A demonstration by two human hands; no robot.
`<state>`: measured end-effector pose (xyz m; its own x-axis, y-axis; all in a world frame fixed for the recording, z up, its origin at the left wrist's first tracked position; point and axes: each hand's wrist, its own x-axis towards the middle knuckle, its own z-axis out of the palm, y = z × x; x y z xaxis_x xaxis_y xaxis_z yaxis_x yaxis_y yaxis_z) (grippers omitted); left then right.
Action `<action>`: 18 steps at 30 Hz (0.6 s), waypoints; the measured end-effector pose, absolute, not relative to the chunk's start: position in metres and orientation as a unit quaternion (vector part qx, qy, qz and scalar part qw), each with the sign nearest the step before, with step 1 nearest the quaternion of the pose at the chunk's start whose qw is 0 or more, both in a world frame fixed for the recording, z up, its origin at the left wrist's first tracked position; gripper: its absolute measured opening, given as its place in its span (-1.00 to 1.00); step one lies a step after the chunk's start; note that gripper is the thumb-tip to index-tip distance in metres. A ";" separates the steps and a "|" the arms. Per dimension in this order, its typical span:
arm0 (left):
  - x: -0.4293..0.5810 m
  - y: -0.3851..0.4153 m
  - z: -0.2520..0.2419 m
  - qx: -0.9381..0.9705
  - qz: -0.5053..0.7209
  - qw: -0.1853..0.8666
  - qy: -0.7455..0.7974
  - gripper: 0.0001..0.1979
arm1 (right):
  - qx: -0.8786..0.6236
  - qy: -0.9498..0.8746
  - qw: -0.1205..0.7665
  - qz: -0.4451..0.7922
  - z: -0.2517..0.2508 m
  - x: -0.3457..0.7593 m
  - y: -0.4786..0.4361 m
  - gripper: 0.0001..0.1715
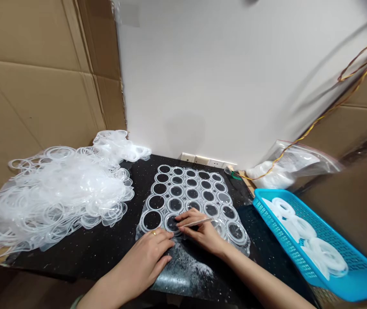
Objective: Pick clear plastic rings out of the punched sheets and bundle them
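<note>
The left hand (pixel 144 257) lies flat and open, its fingers together and gently curved, on the near edge of a clear plastic sheet (pixel 192 201) cut with rows of round rings. It has hold of nothing, and a gold ring (pixel 153 232) sits on one finger. The right hand (pixel 201 235) is just beside it at about 2 o'clock, closed in a pinch on a thin clear strip (pixel 196 222) whose tip points toward 3 o'clock. Its fingertips (pixel 180 219) touch the sheet at one of the rings in the nearest row.

The sheet lies on a black speckled bench (pixel 74 255) and spreads from both hands toward 12 o'clock, the dark surface showing through its circles. A pale, glittery patch (pixel 183 268) marks the bench at 6 o'clock from the hands.

A large heap of loose clear plastic rings (pixel 57 193) sprawls at 9 o'clock, spilling past the bench edge. At 3 o'clock, a blue plastic basket (pixel 357 292) holds coils of white rings (pixel 305 240). A zip bag (pixel 299 165) with white contents sits at 1 o'clock, crossed by yellow and brown wires (pixel 357 81). Power sockets (pixel 202 161) line the foot of a white wall (pixel 222 86) at 12 o'clock, and cardboard sheets (pixel 41 86) stand at the sides.
</note>
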<state>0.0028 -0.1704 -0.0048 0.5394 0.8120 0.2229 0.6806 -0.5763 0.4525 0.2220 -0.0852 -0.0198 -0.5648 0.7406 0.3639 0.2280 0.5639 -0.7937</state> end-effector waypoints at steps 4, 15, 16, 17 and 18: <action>0.005 -0.183 -0.006 0.858 0.204 0.152 0.446 -0.61 | -0.265 -0.848 0.364 0.281 -0.025 0.219 -0.085 -0.79; 0.003 -0.194 -0.011 0.851 0.194 0.162 0.460 -0.50 | -0.271 -0.820 0.396 0.311 -0.028 0.212 -0.075 -0.64; 0.003 -0.194 -0.011 0.849 0.192 0.165 0.464 -0.51 | -0.277 -0.802 0.400 0.347 -0.027 0.213 -0.076 -0.64; 0.003 -0.193 -0.011 0.846 0.191 0.168 0.468 -0.53 | -0.280 -0.793 0.396 0.368 -0.027 0.214 -0.078 -0.65; 0.004 -0.193 -0.010 0.844 0.190 0.168 0.472 -0.54 | -0.279 -0.795 0.389 0.373 -0.026 0.215 -0.081 -0.67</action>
<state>0.0039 -0.1931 -0.0103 0.4828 0.8606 0.1624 0.7326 -0.4985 0.4635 0.2145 -0.0806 -0.0262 -0.5419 0.7334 0.4105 0.1528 0.5662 -0.8100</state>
